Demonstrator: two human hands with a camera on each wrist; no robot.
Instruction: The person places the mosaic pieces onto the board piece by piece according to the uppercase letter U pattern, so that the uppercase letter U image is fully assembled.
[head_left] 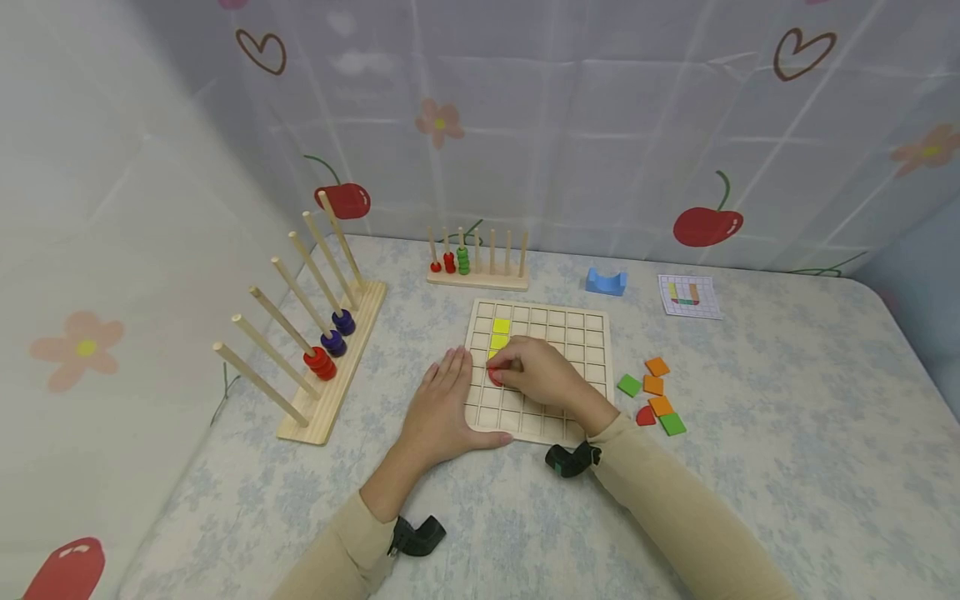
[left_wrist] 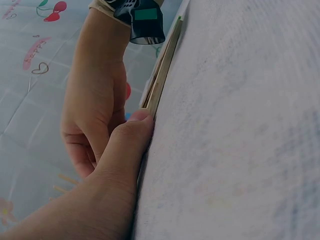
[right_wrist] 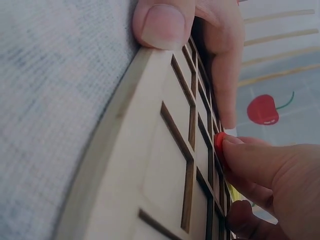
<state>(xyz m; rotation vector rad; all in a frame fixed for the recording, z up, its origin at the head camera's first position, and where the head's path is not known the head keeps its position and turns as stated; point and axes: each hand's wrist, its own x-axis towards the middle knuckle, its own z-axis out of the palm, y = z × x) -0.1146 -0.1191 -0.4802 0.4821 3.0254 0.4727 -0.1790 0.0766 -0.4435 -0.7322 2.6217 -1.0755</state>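
Observation:
A wooden grid board lies flat on the table, with yellow square tiles in a column near its left side. My right hand is over the board and pinches a red tile between thumb and fingers, just below the yellow ones. The right wrist view has that tile close against the grid; its full outline is hidden by the fingers. My left hand rests at the board's left edge with straight fingers, its thumb touching the front edge.
Right of the board lie orange tiles, green tiles and a rounded red tile. Behind are a pattern card, a blue holder and a small peg rack. A larger peg rack with rings stands left.

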